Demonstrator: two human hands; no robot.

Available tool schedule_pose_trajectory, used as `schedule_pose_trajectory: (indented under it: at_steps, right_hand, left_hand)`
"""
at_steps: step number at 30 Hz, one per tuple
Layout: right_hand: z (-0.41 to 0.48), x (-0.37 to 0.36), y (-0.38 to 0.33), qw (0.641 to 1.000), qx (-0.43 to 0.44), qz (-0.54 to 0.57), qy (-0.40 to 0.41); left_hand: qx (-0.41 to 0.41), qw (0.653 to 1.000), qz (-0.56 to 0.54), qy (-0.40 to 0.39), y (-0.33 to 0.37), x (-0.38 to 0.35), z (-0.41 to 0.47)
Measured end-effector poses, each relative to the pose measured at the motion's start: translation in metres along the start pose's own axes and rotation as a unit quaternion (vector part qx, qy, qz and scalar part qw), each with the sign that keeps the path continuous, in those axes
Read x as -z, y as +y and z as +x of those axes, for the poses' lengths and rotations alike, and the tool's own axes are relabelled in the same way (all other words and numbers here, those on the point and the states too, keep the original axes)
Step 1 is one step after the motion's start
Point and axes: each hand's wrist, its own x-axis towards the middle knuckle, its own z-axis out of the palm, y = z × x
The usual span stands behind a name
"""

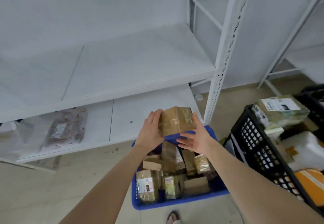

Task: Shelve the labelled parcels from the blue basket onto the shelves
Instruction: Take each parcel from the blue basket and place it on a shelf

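Observation:
My left hand (151,130) grips the left side of a brown taped cardboard box (177,120), fingers along its face and thumb beneath it. My right hand (193,139) lies at the box's lower right with fingers straight and spread and the thumb against its right edge. I hold the box above the far rim of the blue basket (175,204), just in front of the lower white shelf (140,111). Several labelled brown parcels (146,185) stand packed inside the basket. The upper white shelf (140,62) is bare.
A pink labelled bag parcel (66,129) and pale bags lie at the left of the lower shelf. A white perforated upright (220,66) stands right of the shelves. A black crate (259,146) full of parcels sits to the right on the tiled floor.

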Motion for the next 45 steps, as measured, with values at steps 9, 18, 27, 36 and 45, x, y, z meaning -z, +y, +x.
schedule_pose_trajectory:
  at_steps: [9,18,27,36,45]
  right_hand:
    - [-0.078,-0.038,-0.034,0.997,0.019,0.058,-0.042]
    - [-0.113,-0.093,-0.022,0.981,0.135,0.093,-0.105]
    - [-0.148,-0.138,-0.029,0.980,0.180,0.017,-0.077]
    - [-0.164,-0.179,-0.036,0.972,0.211,0.045,-0.091]
    - [-0.178,-0.227,-0.047,0.966,0.239,-0.031,-0.092]
  left_hand:
    - [-0.111,0.976,0.160,0.101,0.041,0.093,-0.024]
    - [0.212,0.905,-0.360,-0.079,0.073,0.163,-0.035]
    - [0.168,0.903,-0.394,-0.029,0.067,0.220,-0.044]
    - [0.161,0.907,-0.389,0.019,0.065,0.256,-0.041]
    - [0.089,0.913,-0.396,0.046,0.056,0.306,-0.044]
